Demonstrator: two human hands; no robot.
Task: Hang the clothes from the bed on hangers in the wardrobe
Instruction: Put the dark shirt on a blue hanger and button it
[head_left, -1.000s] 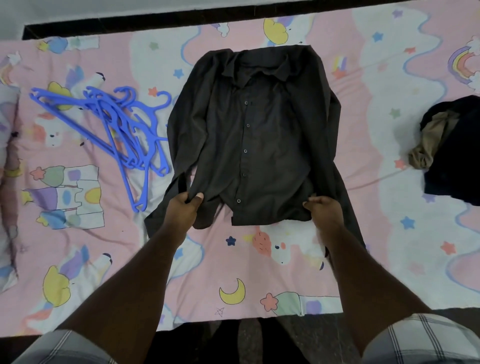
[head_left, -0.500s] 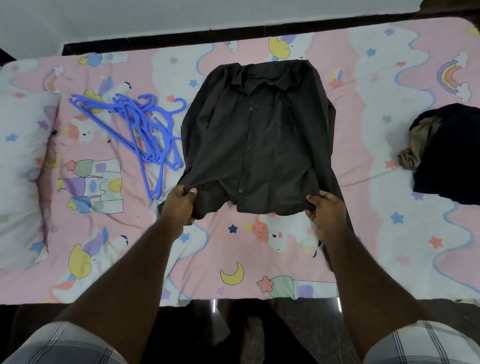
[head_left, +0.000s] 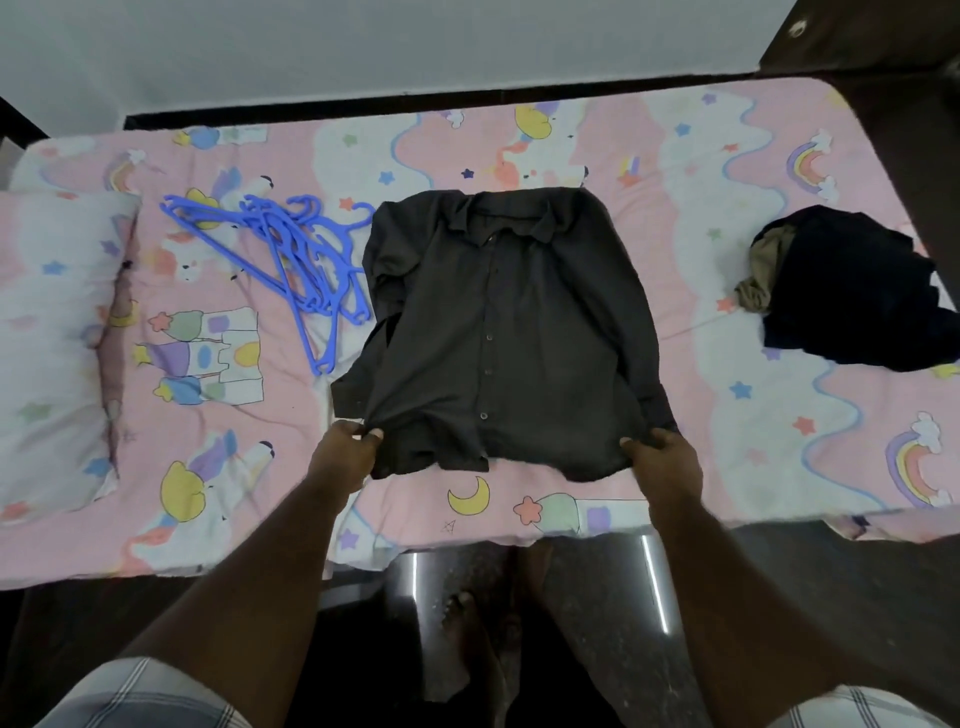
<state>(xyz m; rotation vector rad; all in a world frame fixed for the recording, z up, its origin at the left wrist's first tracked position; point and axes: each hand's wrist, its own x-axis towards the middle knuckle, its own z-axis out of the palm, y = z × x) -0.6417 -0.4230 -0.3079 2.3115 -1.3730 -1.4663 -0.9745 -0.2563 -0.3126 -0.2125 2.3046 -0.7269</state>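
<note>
Since the earlier frame, my view had pulled back and the shirt's hem had been drawn toward the near edge of the bed, with the lower sleeve ends tucked closer in. My left hand pinched the hem's left corner, thumb and fingers curled onto the cloth, and my right hand gripped the right corner the same way. Between them the dark shirt lay face up on the bed, buttoned, collar toward the far side. Just beside its left shoulder sat the tangle of blue hangers, the nearest hook almost touching the fabric. Well apart to the right lay the pile of dark clothes; a pillow sat at the far left.

I judged the step in hand to be smoothing the shirt flat before a hanger went in. To do it well, I would have kept even tension on both corners so the placket stayed straight. One hanger needed freeing from the tangle. The wardrobe itself I could not identify with certainty.
</note>
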